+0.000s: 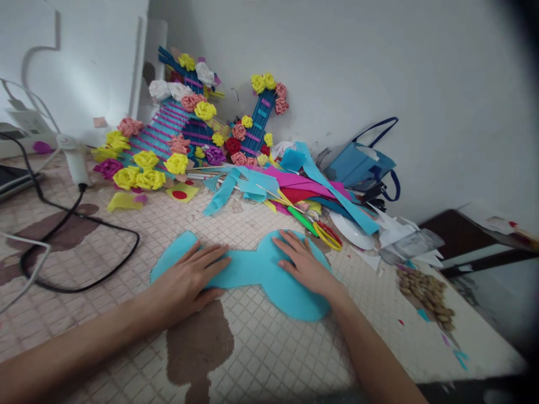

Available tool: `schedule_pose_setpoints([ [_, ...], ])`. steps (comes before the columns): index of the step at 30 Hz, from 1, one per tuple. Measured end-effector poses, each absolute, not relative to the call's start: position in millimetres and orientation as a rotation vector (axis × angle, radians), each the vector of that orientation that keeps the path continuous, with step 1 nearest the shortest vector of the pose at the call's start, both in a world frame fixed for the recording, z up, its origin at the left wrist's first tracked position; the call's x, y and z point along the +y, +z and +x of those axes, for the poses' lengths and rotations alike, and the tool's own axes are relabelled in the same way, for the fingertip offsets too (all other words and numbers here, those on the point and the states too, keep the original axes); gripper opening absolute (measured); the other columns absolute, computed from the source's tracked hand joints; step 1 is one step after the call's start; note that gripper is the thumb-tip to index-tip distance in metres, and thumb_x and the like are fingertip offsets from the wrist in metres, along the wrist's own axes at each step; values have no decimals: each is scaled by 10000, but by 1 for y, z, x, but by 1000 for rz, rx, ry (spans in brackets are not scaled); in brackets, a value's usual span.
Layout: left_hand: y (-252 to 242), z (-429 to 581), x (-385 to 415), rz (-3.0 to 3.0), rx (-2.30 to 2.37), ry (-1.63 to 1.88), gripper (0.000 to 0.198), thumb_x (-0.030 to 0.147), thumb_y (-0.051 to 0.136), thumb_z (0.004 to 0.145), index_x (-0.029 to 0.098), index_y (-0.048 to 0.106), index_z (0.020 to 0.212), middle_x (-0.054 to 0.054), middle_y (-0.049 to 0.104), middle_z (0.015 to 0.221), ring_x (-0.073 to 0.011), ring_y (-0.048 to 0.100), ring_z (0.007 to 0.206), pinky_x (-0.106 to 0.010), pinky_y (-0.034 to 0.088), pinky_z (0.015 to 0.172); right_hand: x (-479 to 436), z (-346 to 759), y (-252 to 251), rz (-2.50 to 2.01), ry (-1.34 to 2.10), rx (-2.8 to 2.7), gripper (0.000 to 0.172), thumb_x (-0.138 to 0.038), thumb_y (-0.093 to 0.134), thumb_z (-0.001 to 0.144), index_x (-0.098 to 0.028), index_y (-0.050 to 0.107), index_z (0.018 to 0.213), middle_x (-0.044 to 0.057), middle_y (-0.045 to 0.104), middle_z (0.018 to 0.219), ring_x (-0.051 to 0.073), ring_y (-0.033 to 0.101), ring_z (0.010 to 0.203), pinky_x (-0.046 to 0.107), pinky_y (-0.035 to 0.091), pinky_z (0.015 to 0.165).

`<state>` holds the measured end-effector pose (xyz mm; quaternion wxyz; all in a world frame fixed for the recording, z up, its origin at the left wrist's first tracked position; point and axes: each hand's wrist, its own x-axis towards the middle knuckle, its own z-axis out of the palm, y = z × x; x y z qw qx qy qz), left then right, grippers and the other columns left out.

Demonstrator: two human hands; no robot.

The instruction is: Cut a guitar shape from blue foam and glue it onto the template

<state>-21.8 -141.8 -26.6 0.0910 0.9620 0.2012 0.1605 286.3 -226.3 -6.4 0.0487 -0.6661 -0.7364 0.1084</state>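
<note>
A light-blue cutout lies flat on the tiled-pattern table, with rounded ends joined by a narrower strip. My left hand rests on its left part, palm down with the fingers stretched out. On the round right end lies my right hand, fingers spread and flat. Neither hand grips anything. Just beyond my right hand are scissors with yellow handles and a green stick-like item. What is under my palms is hidden.
Decorated pieces with paper flowers lean at the back. Coloured paper strips are heaped behind the cutout. At right are a glass jar, a pile of peanut-like pieces and a blue bag. A black cable loops at left.
</note>
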Motion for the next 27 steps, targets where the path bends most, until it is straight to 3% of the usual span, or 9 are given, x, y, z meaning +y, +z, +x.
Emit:
schedule_pose_setpoints([
  [16, -23, -21, -144, 2802, 601, 488, 477, 321, 564, 891, 201, 485, 1346, -116, 466, 1449, -311, 431, 1327, -574, 284, 1115, -226, 288, -9, -2021, 312, -2256, 533, -468, 317, 987, -349, 237, 1500, 20, 152, 1602, 264, 91, 1470, 625, 97, 1140],
  [27, -20, -20, -146, 2805, 632, 410, 539, 291, 572, 880, 180, 419, 1384, -129, 456, 1453, -302, 417, 1337, -563, 267, 1124, -226, 286, -8, -2019, 329, -2238, 525, -474, 307, 990, -322, 273, 1491, 21, 161, 1601, 246, 91, 1472, 613, 81, 1145],
])
